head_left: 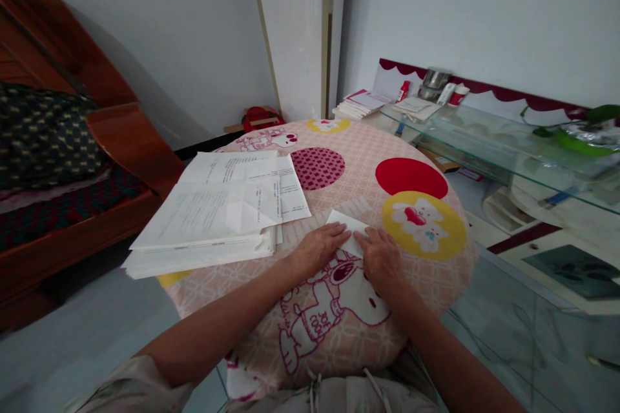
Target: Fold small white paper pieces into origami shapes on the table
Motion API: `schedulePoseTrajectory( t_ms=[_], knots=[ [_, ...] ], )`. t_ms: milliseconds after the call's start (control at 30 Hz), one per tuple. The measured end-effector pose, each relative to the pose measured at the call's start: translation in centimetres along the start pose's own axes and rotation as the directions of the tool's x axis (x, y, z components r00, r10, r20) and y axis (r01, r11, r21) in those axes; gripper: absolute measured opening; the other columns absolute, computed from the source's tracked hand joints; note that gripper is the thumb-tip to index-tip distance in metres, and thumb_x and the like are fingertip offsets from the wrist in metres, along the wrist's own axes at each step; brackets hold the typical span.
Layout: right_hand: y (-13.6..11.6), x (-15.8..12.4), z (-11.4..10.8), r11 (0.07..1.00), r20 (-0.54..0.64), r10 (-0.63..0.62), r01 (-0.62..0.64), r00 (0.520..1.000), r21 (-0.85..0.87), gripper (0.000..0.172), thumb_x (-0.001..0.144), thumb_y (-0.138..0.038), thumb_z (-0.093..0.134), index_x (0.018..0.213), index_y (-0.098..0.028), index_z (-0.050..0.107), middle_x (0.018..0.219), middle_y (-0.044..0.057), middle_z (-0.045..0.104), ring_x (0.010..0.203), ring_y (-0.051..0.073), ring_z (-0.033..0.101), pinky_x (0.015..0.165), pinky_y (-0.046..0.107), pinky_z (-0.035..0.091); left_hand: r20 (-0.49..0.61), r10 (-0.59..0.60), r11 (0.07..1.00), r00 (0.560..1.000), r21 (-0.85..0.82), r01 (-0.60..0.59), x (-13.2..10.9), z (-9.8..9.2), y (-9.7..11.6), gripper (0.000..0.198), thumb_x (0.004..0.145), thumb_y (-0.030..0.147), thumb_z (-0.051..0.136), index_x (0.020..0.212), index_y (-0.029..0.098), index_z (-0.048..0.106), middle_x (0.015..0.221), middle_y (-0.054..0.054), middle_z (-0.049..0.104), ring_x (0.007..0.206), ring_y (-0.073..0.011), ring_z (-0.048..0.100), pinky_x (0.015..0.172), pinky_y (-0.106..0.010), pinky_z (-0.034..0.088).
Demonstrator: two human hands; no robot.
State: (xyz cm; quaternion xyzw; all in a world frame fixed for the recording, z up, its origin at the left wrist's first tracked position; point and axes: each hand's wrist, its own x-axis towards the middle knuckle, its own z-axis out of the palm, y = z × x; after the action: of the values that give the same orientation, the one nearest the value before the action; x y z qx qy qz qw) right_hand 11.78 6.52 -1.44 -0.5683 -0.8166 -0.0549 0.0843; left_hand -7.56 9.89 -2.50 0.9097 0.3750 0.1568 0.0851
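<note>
Standing under all: table [363, 148], round. Paper stack [203, 219], left side, no hand on it. Left hand [320, 247] and right hand [382, 259], fingers narrow, pressing small paper [351, 245] to the table between them; pinching cannot be told. Small paper, seemingly part-folded; remaining folds unclear.

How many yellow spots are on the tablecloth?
3: one at the tablecloth's far edge, one beside the red circle, and part of one under the paper stack's near side. More may be hidden.
</note>
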Motion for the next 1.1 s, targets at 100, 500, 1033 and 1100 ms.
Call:
schedulePoseTrajectory(
  t_ms=[100,500,1033,1100],
  knots=[
    [0.1,0.0,0.0,1.000,0.008,0.001,-0.001,1.000,-0.002,0.041,0.096,-0.014,0.042,0.129,-0.018,0.065,0.122,0.016,0.063,0.103,0.027,0.055,0.091,0.040,0.041,-0.018,0.004,1.000,1.000,-0.008,-0.004,-0.1,0.5,-0.6,0.042,0.095,0.011,0.044,0.135,0.016,0.057,0.141,-0.014,0.058,0.133,-0.0223,0.053,0.111,-0.040,0.045],
    [1.0,-0.2,0.5,0.999,-0.018,-0.037,0.038,0.999,0.035,0.040,0.093,-0.007,0.044,0.125,-0.013,0.066,0.126,0.016,0.064,0.109,0.026,0.055,0.098,0.037,0.042,0.099,0.136,0.990,0.986,-0.050,-0.131,-0.7,-0.5,-1.4,0.047,0.100,0.032,0.046,0.146,0.019,0.046,0.152,-0.014,0.045,0.147,-0.0275,0.033,0.120,-0.049,0.028],
    [1.7,-1.5,-0.7,0.941,-0.064,-0.277,0.284,0.959,0.185,0.034,0.089,-0.005,0.048,0.110,-0.017,0.072,0.115,0.012,0.068,0.102,0.023,0.058,0.094,0.036,0.044,0.179,0.178,0.984,0.968,-0.035,-0.174,-0.7,-1.2,-1.3,0.059,0.100,0.044,0.043,0.151,0.015,0.037,0.158,-0.016,0.035,0.150,-0.0303,0.024,0.122,-0.048,0.017],
    [1.9,-1.6,-0.8,0.926,-0.065,-0.316,0.322,0.947,0.196,0.036,0.088,-0.005,0.049,0.113,-0.017,0.071,0.115,0.012,0.068,0.102,0.024,0.057,0.093,0.036,0.044,0.183,0.182,0.983,0.966,-0.039,-0.178,-0.8,-1.3,-1.2,0.062,0.099,0.046,0.044,0.152,0.016,0.035,0.158,-0.016,0.033,0.150,-0.0306,0.023,0.122,-0.048,0.017]
  ],
)
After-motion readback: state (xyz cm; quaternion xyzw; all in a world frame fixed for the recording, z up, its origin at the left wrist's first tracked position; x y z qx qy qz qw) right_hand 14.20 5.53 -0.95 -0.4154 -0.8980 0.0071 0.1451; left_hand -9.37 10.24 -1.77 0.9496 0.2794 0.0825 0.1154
